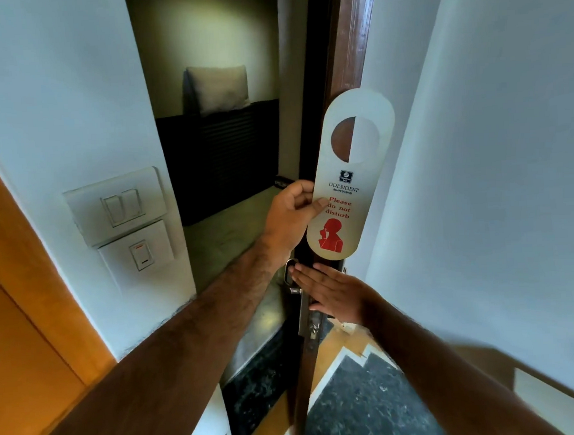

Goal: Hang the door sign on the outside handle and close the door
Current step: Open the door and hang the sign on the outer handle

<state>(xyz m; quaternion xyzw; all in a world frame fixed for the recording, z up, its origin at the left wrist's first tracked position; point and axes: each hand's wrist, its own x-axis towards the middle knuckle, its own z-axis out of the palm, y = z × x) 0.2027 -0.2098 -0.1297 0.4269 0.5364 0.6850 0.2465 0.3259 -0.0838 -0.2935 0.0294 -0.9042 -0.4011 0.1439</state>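
Note:
A pale door sign [350, 179] with a round hole near its top and red "Please do not disturb" print is held upright in front of the door's edge. My left hand [290, 217] pinches the sign's left side at mid-height. The dark wooden door [345, 45] stands ajar, seen edge-on. My right hand [330, 292] lies flat with fingers spread against the door edge, just below the sign, beside the metal lock plate and handle [294, 277]. Most of the handle is hidden by the hand and door.
A white wall [70, 96] with two light-switch panels [121, 220] stands at left, with an orange wooden panel [23, 317] further left. Through the gap lies a dim corridor with a cushion [219, 88] on a dark bench. A white wall [494, 171] runs at right.

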